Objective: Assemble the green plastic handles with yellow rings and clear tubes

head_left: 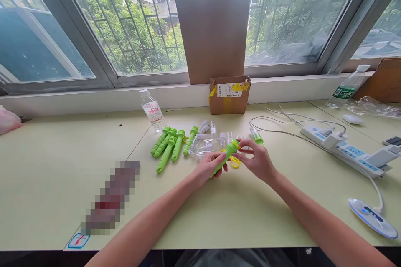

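Observation:
In the head view my left hand (214, 163) is closed around a green plastic handle (228, 153), held tilted with its collared end up and to the right. A yellow ring (235, 144) sits around that end. The thumb and fingers of my right hand (255, 158) are bent in against the ring, their tips partly hidden. Just below lie loose yellow rings (234, 162). Several more green handles (166, 155) rest on the table to the left. Behind my hands is a cluster of clear plastic tubes (203, 146), and a clear tube with a green end (257, 136) lies to the right.
A water bottle (153, 110) and a small cardboard box (230, 102) stand toward the back. On the right are a power strip (347, 150) with cables, a white oval device (372, 217) and another bottle (347, 87). A blurred-out object (112, 200) lies at front left.

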The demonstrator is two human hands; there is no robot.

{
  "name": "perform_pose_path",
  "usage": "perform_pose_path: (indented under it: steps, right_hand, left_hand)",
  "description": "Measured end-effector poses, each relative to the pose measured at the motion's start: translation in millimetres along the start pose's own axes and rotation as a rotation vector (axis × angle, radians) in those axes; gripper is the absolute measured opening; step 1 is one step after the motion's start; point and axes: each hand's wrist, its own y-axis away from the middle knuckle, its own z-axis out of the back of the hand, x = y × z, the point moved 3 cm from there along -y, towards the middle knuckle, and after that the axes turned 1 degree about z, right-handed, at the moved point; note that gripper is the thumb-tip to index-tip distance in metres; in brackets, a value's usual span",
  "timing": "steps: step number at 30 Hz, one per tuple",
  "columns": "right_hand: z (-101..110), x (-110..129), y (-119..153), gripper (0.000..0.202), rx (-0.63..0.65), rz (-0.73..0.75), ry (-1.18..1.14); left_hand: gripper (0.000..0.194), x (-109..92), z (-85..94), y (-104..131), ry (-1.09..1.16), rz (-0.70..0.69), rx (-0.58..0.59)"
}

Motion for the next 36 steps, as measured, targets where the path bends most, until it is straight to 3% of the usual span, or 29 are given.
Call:
perform_pose_path:
  steps: [9,19,32,36]
  right_hand:
    - [-2.5,-2.4,1.4,0.019,0.008,-0.008,-0.071]
    - [-1.7,-3.4,1.2,0.018,-0.018,-0.015,-0.056]
    - [-1.6,-3.1,0.5,0.016,0.022,0.012,-0.054]
    - [-3.6,-4.2,2.0,0.015,-0.003,0.027,-0.067]
  left_hand:
    - [0.036,-0.5,3.2,0.8,-0.098,0.040,-0.065]
    - [0.035,0.9,3.1,0.1,0.008,0.001,-0.107]
    - [0.043,-0.5,0.6,1.2,-0.037,0.003,0.029]
    - [0.039,-1.1,1.9,1.7,-0.096,0.028,-0.021]
